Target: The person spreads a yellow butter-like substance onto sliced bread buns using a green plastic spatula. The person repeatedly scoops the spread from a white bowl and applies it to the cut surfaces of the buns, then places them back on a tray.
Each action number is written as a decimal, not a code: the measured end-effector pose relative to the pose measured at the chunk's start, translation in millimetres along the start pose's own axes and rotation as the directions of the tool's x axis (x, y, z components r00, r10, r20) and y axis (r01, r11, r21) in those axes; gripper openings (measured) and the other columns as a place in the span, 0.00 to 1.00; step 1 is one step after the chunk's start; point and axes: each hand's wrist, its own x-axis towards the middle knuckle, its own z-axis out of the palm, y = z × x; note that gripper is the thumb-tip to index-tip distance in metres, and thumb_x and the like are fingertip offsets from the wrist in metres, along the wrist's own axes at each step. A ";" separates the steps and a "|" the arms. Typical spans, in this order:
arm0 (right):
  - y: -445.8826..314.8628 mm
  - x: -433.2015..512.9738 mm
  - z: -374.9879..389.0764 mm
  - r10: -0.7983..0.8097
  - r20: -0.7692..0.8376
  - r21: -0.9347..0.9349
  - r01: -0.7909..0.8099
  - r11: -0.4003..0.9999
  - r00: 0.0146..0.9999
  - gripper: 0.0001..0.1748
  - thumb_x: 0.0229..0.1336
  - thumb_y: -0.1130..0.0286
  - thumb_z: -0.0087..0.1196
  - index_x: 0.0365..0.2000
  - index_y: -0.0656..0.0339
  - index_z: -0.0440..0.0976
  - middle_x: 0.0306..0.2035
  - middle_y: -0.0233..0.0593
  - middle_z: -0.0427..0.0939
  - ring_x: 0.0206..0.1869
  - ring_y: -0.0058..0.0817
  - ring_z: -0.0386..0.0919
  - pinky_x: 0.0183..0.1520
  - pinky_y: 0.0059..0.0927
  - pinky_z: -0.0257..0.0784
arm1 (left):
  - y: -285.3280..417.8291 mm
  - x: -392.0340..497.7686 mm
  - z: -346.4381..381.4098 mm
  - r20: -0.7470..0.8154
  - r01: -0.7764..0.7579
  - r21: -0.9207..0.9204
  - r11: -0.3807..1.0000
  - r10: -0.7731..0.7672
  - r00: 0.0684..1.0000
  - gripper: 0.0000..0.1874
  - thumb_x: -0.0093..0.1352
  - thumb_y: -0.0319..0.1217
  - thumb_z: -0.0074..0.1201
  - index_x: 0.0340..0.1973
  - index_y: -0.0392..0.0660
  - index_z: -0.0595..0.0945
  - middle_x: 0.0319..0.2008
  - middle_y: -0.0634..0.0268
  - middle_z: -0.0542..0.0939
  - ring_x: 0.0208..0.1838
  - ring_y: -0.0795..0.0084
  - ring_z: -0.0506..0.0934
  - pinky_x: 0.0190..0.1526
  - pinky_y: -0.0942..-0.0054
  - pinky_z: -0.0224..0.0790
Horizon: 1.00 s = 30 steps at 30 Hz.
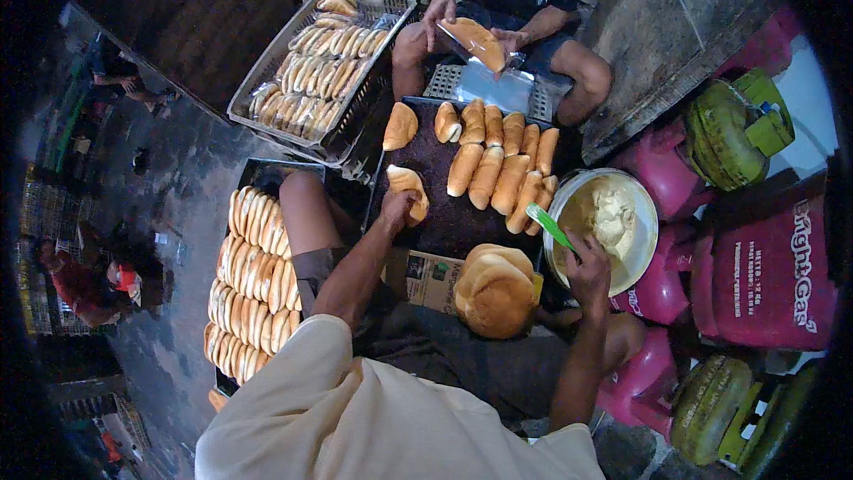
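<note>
My left hand [400, 209] grips a folded bread bun [408, 188] over the left part of a dark baking tray [433, 227]. In my right hand [588, 270] is a green spatula [550, 227], its blade smeared with pale cream. That hand is at the near left rim of a round tub [650, 240] holding pale yellow cream [613, 213]. Two rows of rolled buns [490, 177] lie on the tray, and a single folded bun [400, 127] sits at its far left corner. Close to my lap, a stack of round bread [496, 290] stands beside a printed cardboard box [426, 278].
Across the tray a co-worker's hands [443, 13] hold a bun in a clear bag. At far left stands a plastic crate [243, 103] of bagged buns. A tray of filled buns [256, 280] lies by my left knee. Pink gas cylinders [656, 280] and green ones [723, 137] crowd the right.
</note>
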 end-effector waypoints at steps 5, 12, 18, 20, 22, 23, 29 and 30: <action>12.5 1.7 -2.7 0.214 0.105 -0.004 -0.214 0.977 0.971 0.24 0.63 0.64 0.58 0.60 0.47 0.80 0.57 0.63 0.77 0.58 0.61 0.76 0.61 0.52 0.75 | 39.0 -14.2 26.8 0.035 0.058 -0.108 0.992 -0.054 0.998 0.23 0.63 0.24 0.67 0.53 0.37 0.78 0.42 0.58 0.84 0.42 0.63 0.84 0.43 0.62 0.81; 21.5 3.1 11.9 0.006 -0.071 -0.132 -0.016 0.991 0.997 0.21 0.61 0.72 0.60 0.55 0.57 0.82 0.40 0.54 0.81 0.45 0.53 0.81 0.50 0.46 0.76 | 105.9 20.2 76.4 -0.244 -0.029 0.837 0.547 0.420 0.874 0.32 0.59 0.33 0.73 0.54 0.33 0.75 0.47 0.45 0.83 0.46 0.49 0.84 0.47 0.57 0.80; 14.6 3.0 1.9 0.123 0.053 0.084 -0.128 0.988 0.991 0.19 0.60 0.69 0.63 0.52 0.57 0.83 0.48 0.59 0.83 0.51 0.56 0.81 0.56 0.50 0.75 | 116.7 30.8 91.9 -0.052 -0.152 0.880 0.449 0.411 0.910 0.39 0.61 0.45 0.71 0.62 0.37 0.73 0.56 0.41 0.78 0.59 0.44 0.78 0.60 0.48 0.71; 15.4 2.0 -7.8 0.203 0.044 0.043 -0.205 0.978 0.978 0.18 0.61 0.69 0.62 0.51 0.59 0.83 0.48 0.58 0.83 0.51 0.56 0.81 0.56 0.50 0.75 | 105.2 6.0 111.2 -0.031 -0.095 0.963 0.253 0.453 0.891 0.44 0.62 0.48 0.70 0.68 0.40 0.68 0.63 0.43 0.69 0.68 0.40 0.68 0.65 0.40 0.62; 20.6 -3.3 -22.4 0.308 0.107 0.149 -0.322 0.935 0.945 0.18 0.63 0.69 0.59 0.52 0.61 0.82 0.49 0.59 0.82 0.54 0.56 0.80 0.60 0.49 0.73 | 78.9 -44.6 128.1 0.313 -0.421 0.907 0.030 0.622 0.718 0.44 0.62 0.43 0.68 0.69 0.40 0.66 0.66 0.41 0.66 0.69 0.36 0.65 0.65 0.36 0.60; 26.5 2.0 -26.1 0.300 0.069 0.085 -0.306 0.948 0.951 0.20 0.63 0.68 0.57 0.54 0.61 0.80 0.49 0.60 0.82 0.54 0.58 0.80 0.59 0.50 0.73 | 62.3 -75.0 136.7 0.490 -0.532 0.839 -0.114 0.582 0.649 0.41 0.63 0.42 0.68 0.67 0.40 0.68 0.66 0.41 0.66 0.70 0.37 0.65 0.64 0.37 0.60; 90.3 23.9 -62.7 0.405 0.163 -0.405 -0.313 0.859 0.900 0.17 0.57 0.75 0.54 0.47 0.67 0.80 0.43 0.62 0.83 0.49 0.60 0.81 0.54 0.56 0.77 | -34.6 -226.2 173.9 0.923 -0.736 0.369 -0.568 0.134 0.360 0.36 0.72 0.40 0.47 0.74 0.40 0.65 0.77 0.42 0.59 0.82 0.43 0.53 0.75 0.34 0.45; 102.9 30.2 -65.3 0.415 0.198 -0.490 -0.277 0.827 0.888 0.16 0.55 0.75 0.54 0.43 0.66 0.82 0.42 0.59 0.83 0.49 0.58 0.82 0.53 0.55 0.78 | -41.9 -237.2 174.2 0.914 -0.737 0.389 -0.553 0.134 0.382 0.36 0.71 0.41 0.46 0.74 0.39 0.65 0.77 0.41 0.58 0.82 0.43 0.52 0.76 0.33 0.43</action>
